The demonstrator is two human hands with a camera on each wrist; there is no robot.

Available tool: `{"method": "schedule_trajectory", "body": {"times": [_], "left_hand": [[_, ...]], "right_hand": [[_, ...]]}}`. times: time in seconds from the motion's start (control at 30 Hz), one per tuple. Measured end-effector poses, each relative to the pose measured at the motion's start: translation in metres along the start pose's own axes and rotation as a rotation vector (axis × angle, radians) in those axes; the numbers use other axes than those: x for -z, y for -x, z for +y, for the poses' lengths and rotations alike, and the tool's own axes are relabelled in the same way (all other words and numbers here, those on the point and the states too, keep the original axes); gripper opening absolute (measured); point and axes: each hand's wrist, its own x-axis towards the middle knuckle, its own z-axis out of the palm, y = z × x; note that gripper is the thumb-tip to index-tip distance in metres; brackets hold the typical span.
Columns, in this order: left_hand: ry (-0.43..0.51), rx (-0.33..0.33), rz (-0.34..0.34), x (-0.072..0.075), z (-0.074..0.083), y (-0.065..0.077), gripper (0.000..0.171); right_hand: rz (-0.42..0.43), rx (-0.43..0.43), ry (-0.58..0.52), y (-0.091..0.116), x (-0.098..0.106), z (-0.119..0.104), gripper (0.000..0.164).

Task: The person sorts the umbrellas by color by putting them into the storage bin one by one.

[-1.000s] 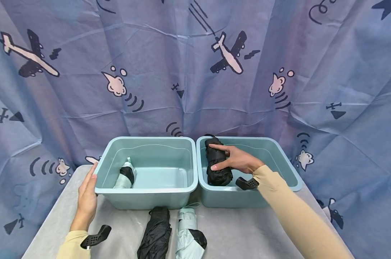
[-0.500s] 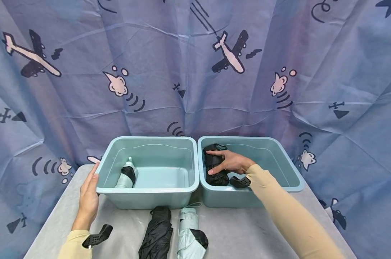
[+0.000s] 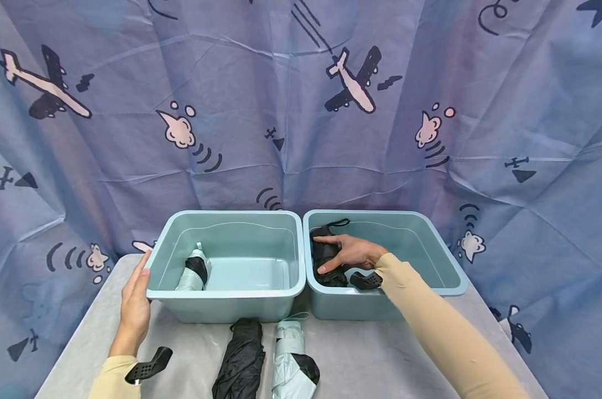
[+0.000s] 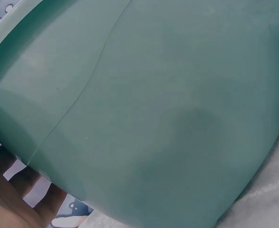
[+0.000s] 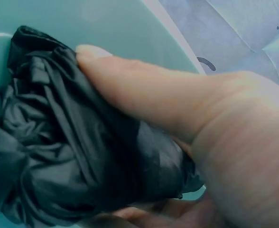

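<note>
- The right hand (image 3: 355,252) has thumb and fingers clamped round a folded black umbrella (image 3: 324,252), which lies lengthwise inside the right bin (image 3: 396,228), beside its left wall; its strap loop is at the far end.
- The left hand (image 3: 134,313) touches the left rim of the left bin (image 3: 226,307), fingers straight and slightly apart.
- A pale green umbrella (image 3: 190,280) with a black patch lies in that bin's left part.
- Nearer, on the grey table (image 3: 381,360), lie a second black umbrella (image 3: 239,360) and, just right of it, a second pale umbrella (image 3: 287,366).
</note>
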Motion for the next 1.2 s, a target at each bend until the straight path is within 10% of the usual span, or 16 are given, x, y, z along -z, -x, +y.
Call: {"method": "schedule_trajectory", "body": {"times": [1.2], "left_hand": [[0.017,0.012,0.005,0.0015,-0.0010,0.0003,0.052]], "right_hand": [[-0.134,-0.082,-0.107,0.0011,-0.0034,0.0034,0.086]]}}
